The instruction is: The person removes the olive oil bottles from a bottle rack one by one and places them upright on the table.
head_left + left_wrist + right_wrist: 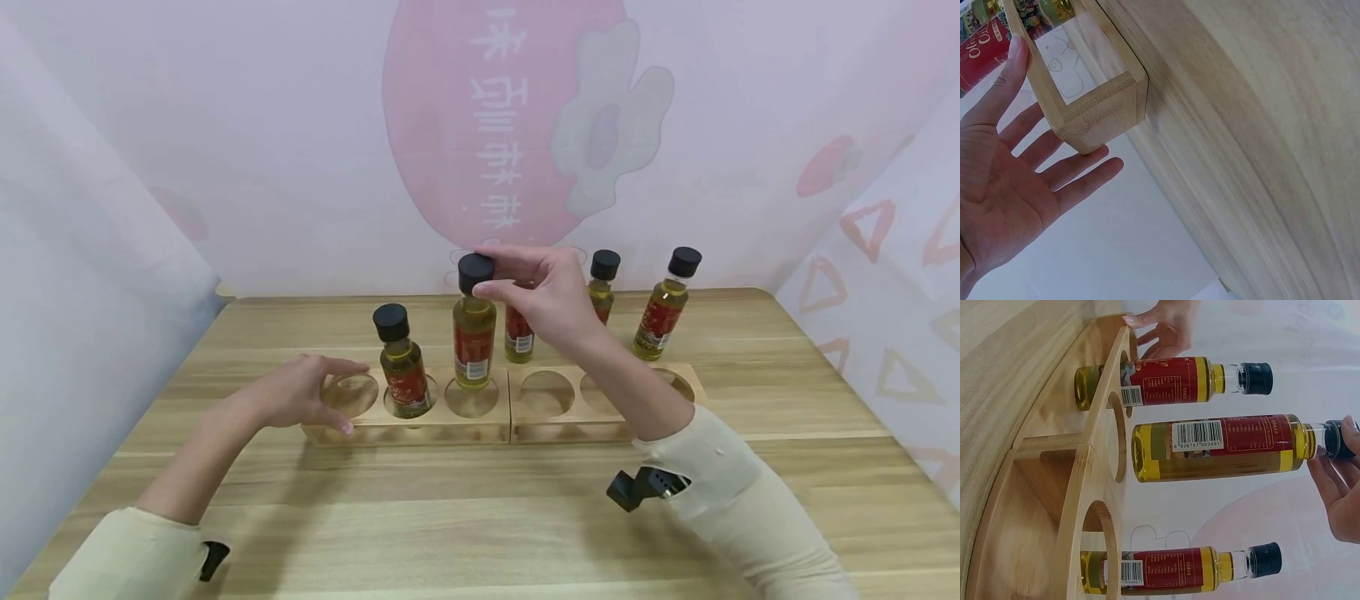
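My right hand (558, 300) holds an oil bottle (474, 337) by its black cap. The bottle has a red label and hangs upright over the third hole of the left wooden rack (442, 418). In the right wrist view, its base is apart from the rack. A second oil bottle (405, 379) stands in that rack's middle hole, and the leftmost hole is empty. My left hand (296, 392) grips the rack's left end, thumb at the front and fingers round the back; the left wrist view shows fingertips touching the wooden end.
Against the left rack stands a second wooden rack (555, 422) with holes. Behind the racks are more oil bottles, one (520, 335) partly hidden by my right hand, another (602, 292) behind my forearm and one (660, 318) farther right. A printed curtain (300, 167) hangs behind the table (450, 525).
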Motion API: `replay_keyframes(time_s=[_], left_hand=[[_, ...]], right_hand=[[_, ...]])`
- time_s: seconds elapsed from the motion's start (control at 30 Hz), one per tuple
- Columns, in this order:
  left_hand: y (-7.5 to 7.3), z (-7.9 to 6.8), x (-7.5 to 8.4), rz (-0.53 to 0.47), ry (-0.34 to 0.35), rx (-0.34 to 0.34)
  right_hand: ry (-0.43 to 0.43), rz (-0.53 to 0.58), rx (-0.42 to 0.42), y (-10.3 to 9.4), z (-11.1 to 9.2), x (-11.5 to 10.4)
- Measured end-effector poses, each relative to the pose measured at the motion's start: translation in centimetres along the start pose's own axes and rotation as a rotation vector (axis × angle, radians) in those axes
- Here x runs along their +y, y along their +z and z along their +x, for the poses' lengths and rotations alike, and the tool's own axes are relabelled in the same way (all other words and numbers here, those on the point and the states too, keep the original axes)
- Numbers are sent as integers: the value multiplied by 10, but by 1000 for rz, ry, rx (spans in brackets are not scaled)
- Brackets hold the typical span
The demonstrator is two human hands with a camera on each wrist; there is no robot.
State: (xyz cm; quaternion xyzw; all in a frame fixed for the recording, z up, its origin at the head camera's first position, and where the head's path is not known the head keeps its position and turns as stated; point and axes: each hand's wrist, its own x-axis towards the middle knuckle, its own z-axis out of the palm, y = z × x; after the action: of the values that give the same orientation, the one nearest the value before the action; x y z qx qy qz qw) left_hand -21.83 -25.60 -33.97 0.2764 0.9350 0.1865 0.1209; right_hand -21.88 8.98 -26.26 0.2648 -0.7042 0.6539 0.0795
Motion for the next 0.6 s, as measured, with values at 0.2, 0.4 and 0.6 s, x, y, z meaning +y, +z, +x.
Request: replay_keyframes(time_s=[0.2,0.4,0.6], left_hand=[[-1,0,1,-4,-3,-4],[0,0,0,-3,-10,-3],[0,0,0,-2,-16,2]], right_hand=[[-20,-28,-4,-2,3,0],[-30,-21,11,-1,5,0],[-25,10,27,0,9,1]])
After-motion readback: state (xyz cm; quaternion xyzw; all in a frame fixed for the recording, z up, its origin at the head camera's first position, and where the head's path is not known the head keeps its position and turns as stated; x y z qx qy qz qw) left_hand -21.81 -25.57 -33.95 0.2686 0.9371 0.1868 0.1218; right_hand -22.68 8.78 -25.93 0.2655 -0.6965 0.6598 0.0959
